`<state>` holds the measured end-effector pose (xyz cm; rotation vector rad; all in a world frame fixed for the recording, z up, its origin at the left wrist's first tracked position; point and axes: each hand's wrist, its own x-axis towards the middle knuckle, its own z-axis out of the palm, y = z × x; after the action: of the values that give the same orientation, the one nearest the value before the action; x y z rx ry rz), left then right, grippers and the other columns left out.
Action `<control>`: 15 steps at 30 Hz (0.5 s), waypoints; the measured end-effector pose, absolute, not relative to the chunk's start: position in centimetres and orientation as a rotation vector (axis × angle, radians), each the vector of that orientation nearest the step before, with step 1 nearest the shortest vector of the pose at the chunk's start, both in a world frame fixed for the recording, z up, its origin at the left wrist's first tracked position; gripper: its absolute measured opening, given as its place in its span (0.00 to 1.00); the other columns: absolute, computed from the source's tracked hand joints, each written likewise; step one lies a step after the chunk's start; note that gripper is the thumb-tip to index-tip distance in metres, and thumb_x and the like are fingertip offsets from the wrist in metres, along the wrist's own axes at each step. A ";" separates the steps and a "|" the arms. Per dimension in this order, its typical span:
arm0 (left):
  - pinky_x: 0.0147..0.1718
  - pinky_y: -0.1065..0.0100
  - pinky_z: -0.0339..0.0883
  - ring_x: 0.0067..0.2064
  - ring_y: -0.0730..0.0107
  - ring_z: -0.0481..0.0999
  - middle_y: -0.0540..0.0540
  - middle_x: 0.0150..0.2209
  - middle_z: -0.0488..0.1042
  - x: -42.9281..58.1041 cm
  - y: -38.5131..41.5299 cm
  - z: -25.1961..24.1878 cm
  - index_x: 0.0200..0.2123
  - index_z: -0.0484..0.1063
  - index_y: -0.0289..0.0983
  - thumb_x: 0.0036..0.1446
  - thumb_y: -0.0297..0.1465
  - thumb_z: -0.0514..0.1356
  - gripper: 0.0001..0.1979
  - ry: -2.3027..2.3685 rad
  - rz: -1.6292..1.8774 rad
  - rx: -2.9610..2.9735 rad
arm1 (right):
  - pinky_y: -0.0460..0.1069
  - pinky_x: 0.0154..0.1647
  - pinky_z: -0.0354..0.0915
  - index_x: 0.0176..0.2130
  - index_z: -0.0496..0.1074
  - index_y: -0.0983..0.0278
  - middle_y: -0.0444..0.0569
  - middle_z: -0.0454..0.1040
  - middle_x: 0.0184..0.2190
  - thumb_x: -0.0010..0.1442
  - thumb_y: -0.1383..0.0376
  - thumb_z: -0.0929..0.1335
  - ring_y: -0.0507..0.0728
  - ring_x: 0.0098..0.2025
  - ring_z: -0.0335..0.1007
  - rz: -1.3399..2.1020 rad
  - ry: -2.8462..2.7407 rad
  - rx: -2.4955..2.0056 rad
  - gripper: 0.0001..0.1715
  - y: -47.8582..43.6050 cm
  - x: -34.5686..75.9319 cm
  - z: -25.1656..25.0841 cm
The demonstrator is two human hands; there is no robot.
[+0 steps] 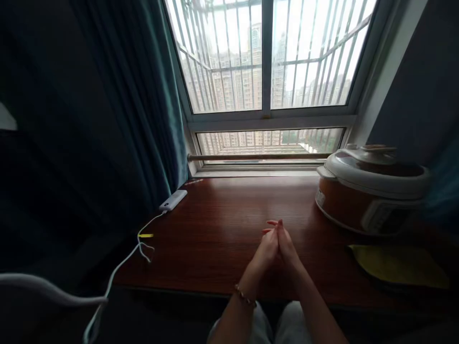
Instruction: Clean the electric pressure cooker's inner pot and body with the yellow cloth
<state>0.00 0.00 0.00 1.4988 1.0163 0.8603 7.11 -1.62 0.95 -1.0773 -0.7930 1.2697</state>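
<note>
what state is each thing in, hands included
Left hand, together with the right hand, no object visible in it
Right hand, against the left hand, no object visible in it
Bracelet, worn on the left wrist
Pot, lid on; power unclear
White device, lying down, cable attached
Curtain, hanging at the left of the window
Window, appears shut

Beneath the left grip (266,251) I see the bench (222,215) reddish-brown with fine darker streaks, left of it a dark teal curtain (154,110), right of it a white-and-orange-brown cooker (358,177) and yellow-green flat piece (396,265).
</note>
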 end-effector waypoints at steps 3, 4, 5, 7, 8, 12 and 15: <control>0.33 0.69 0.66 0.34 0.66 0.72 0.41 0.34 0.74 -0.1 -0.7 0.9 0.40 0.71 0.31 0.60 0.49 0.38 0.32 0.982 0.869 1.662 | 0.48 0.28 0.66 0.45 0.67 0.65 0.50 0.74 0.31 0.47 0.36 0.59 0.56 0.30 0.71 1.143 -0.707 -1.166 0.41 -0.8 7.8 -0.4; 0.32 0.70 0.65 0.34 0.67 0.72 0.42 0.34 0.74 -0.1 -1.0 1.2 0.40 0.71 0.32 0.60 0.48 0.39 0.30 0.969 0.874 1.706 | 0.48 0.27 0.65 0.44 0.66 0.64 0.49 0.74 0.31 0.47 0.37 0.61 0.55 0.30 0.71 1.098 -0.673 -1.203 0.39 -0.6 8.1 -0.7; 0.31 0.71 0.65 0.33 0.68 0.72 0.43 0.34 0.74 -0.1 -1.1 1.4 0.40 0.71 0.34 0.60 0.47 0.40 0.27 0.980 0.889 1.738 | 0.47 0.25 0.65 0.44 0.66 0.64 0.48 0.74 0.32 0.47 0.39 0.62 0.55 0.28 0.70 1.063 -0.636 -1.233 0.37 -0.4 8.5 -1.0; 0.28 0.72 0.64 0.29 0.69 0.73 0.45 0.31 0.74 -0.1 -1.2 1.8 0.39 0.70 0.36 0.61 0.44 0.43 0.23 1.097 0.952 1.763 | 0.46 0.21 0.62 0.41 0.66 0.64 0.46 0.73 0.30 0.45 0.43 0.66 0.53 0.24 0.68 1.014 -0.580 -1.267 0.33 -0.3 9.3 -1.4; 0.26 0.72 0.63 0.28 0.70 0.73 0.46 0.28 0.74 -0.1 -1.2 1.9 0.38 0.70 0.37 0.61 0.42 0.44 0.20 1.193 0.996 1.761 | 0.45 0.19 0.60 0.39 0.66 0.64 0.44 0.72 0.27 0.44 0.44 0.67 0.51 0.21 0.66 0.981 -0.567 -1.276 0.31 -0.4 9.7 -1.6; 0.28 0.71 0.62 0.26 0.69 0.72 0.49 0.22 0.71 -0.9 -0.7 2.0 0.40 0.69 0.38 0.61 0.34 0.45 0.15 1.572 1.146 1.723 | 0.43 0.16 0.50 0.30 0.70 0.67 0.36 0.57 0.11 0.44 0.45 0.68 0.47 0.13 0.53 0.762 -0.567 -1.311 0.28 -1.6 12.3 -2.8; 0.35 0.69 0.64 0.34 0.68 0.74 0.47 0.29 0.74 -1.6 -0.4 1.6 0.45 0.66 0.38 0.57 0.26 0.48 0.14 1.652 1.179 1.714 | 0.44 0.16 0.49 0.29 0.70 0.68 0.35 0.54 0.11 0.46 0.44 0.66 0.46 0.13 0.49 0.606 -0.522 -1.393 0.29 -3.4 16.4 -3.9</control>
<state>-1.63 -0.41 1.64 1.7143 1.6516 1.1786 16.38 -3.43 -3.93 -1.3934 -0.5218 0.6064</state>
